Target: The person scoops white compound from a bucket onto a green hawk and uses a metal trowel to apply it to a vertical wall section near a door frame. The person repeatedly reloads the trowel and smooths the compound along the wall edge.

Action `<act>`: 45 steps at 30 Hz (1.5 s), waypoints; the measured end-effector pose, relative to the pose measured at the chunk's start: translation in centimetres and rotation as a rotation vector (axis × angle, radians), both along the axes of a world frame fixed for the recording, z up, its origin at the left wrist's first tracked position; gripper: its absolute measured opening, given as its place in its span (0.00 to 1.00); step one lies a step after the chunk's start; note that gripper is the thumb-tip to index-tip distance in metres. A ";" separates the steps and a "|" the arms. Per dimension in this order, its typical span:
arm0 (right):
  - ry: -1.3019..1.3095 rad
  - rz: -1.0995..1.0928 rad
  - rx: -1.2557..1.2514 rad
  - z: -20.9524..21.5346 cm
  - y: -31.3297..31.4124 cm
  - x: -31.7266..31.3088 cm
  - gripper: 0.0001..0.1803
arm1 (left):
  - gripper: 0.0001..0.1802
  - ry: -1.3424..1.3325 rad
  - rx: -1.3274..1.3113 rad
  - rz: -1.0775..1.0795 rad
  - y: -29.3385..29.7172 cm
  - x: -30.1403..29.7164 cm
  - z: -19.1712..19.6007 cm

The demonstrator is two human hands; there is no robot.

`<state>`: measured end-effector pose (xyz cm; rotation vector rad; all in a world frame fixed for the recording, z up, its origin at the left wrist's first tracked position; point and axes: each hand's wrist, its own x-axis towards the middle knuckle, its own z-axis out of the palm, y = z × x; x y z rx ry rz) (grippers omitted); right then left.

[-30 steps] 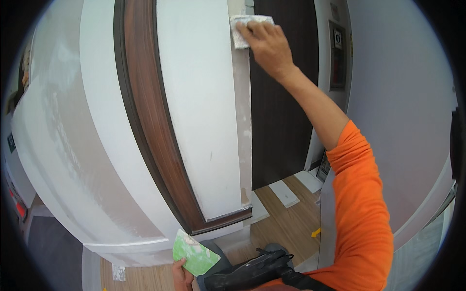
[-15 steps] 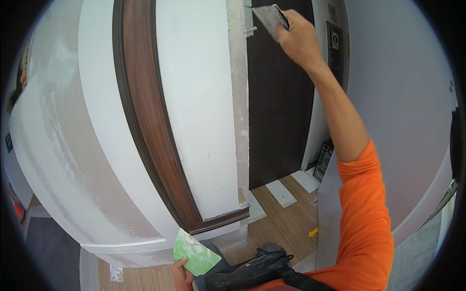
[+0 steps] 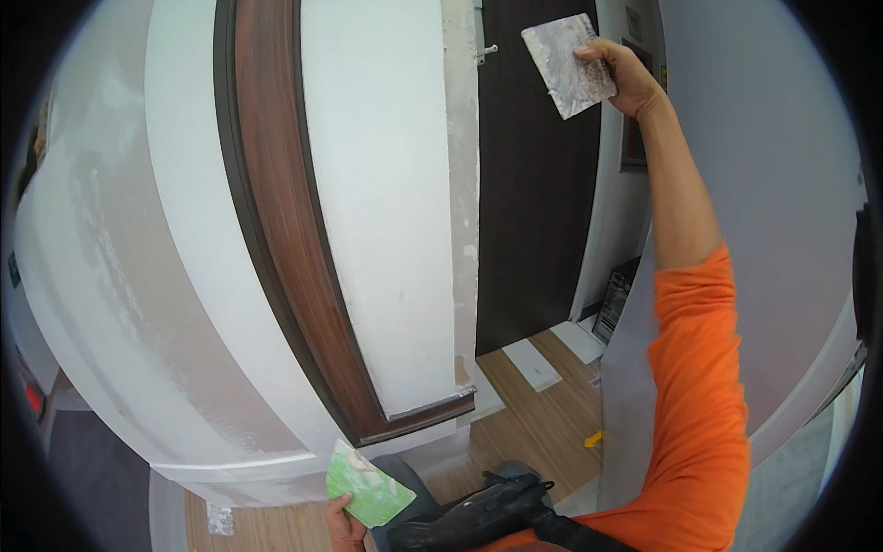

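Gripping a flat, plaster-smeared grey metal scraper blade (image 3: 570, 64) in the raised right hand (image 3: 621, 78), fingers closed on its right edge, just right of the white wall corner (image 3: 460, 184); low left hand (image 3: 342, 524) pinching a green, white-smeared plastic scraper (image 3: 368, 485).

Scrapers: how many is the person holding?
2. A grey scraper is up high in the right hand, near the dark door. A green scraper is down low in the left hand.
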<state>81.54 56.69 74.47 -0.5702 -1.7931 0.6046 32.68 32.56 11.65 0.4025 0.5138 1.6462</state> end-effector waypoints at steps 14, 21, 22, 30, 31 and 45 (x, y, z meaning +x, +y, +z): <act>0.013 0.078 0.028 -3.6 -1.7 -4.4 0.16 | 0.40 -0.013 0.019 0.004 -0.3 0.6 1.4; 0.103 -0.519 0.432 -4.9 -2.7 -4.5 0.13 | 0.39 0.005 0.026 -0.042 0.1 0.0 2.1; 0.020 -0.633 0.517 -5.1 -2.5 -4.7 0.13 | 0.39 0.022 0.030 -0.048 0.2 -0.3 2.1; -0.365 -0.961 1.426 -1.4 -1.8 -5.0 0.17 | 0.40 0.060 0.020 -0.034 0.2 -0.6 2.6; -0.424 -1.014 1.444 -0.8 -1.2 -5.0 0.26 | 0.40 0.057 -0.002 -0.039 -0.2 -0.5 2.7; -0.542 -1.219 1.933 2.0 6.4 -5.5 0.37 | 0.39 0.031 -0.014 0.044 0.3 0.2 1.0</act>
